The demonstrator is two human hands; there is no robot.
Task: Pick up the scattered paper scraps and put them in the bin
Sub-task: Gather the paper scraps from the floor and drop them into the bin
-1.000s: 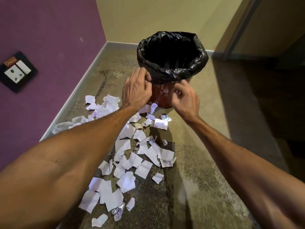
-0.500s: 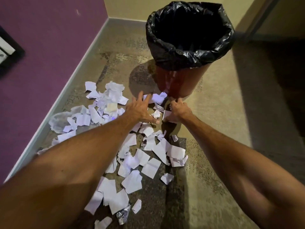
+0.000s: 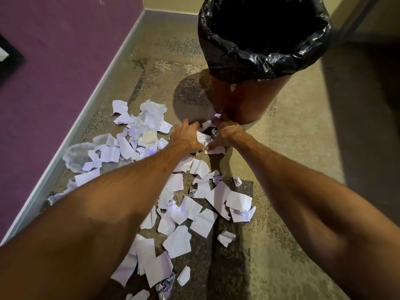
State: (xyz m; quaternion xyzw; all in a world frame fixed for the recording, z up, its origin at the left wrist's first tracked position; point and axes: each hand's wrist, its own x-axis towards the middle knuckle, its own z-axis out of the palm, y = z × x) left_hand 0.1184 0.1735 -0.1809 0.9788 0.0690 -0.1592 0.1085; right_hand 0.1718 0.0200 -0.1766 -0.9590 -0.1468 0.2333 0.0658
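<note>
A brown bin (image 3: 249, 98) lined with a black bag (image 3: 259, 59) stands on the floor ahead. White paper scraps (image 3: 201, 219) lie scattered from the bin's foot back toward me and left along the wall. My left hand (image 3: 186, 137) and my right hand (image 3: 227, 135) are down on the floor just in front of the bin, close together, fingers curled around a small bunch of scraps (image 3: 204, 137) between them. My right thumb presses a scrap (image 3: 216, 150) at its near side.
A purple wall with a grey skirting (image 3: 86, 118) runs along the left. Crumpled clear plastic (image 3: 75, 156) lies by the skirting, and a bit of foil wrapper (image 3: 165, 286) among the nearest scraps. Speckled floor (image 3: 303, 148) lies right of the bin.
Both hands dropped from the bin's rim to the floor and closed in on the scraps at its foot. The view moved closer and tilted down.
</note>
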